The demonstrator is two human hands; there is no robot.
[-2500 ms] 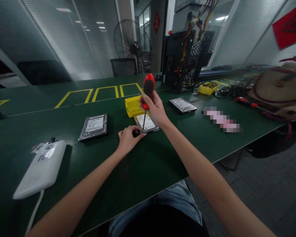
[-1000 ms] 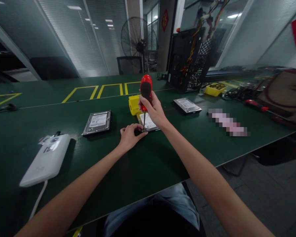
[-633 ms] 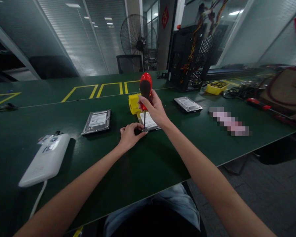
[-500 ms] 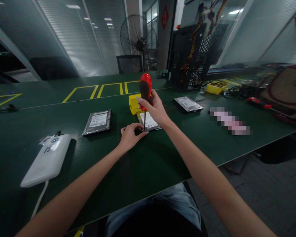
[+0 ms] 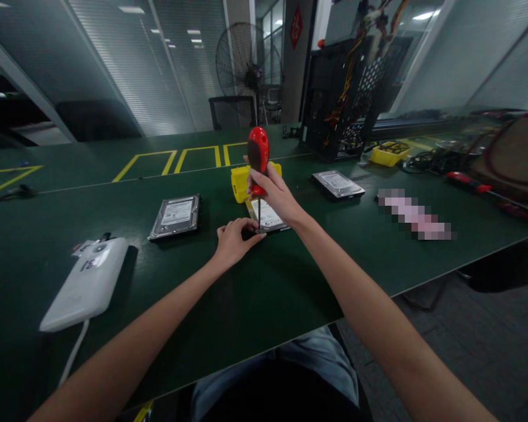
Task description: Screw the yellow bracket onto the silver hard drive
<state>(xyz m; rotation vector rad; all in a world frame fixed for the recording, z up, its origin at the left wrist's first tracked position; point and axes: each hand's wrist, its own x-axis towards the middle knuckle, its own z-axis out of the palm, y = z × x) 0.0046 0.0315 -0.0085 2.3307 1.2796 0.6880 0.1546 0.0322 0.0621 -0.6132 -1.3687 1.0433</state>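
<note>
My right hand is closed round the red and black handle of a screwdriver, which stands upright. Its shaft points down to the near left corner of a hard drive with a white label. At that same corner, the thumb and fingers of my left hand grip the drive's edge; what the screwdriver's tip touches is too small to make out. A yellow plastic holder is right behind the drive, partly covered by my right hand.
Other hard drives lie left and right. A white device with a cable is at the near left. An open computer case stands at the back right, near a yellow tray and another red-handled tool.
The view has shifted slightly. My right hand's fingers have changed position a little on the screwdriver handle, which stays upright at the same corner. My left hand keeps its place.
</note>
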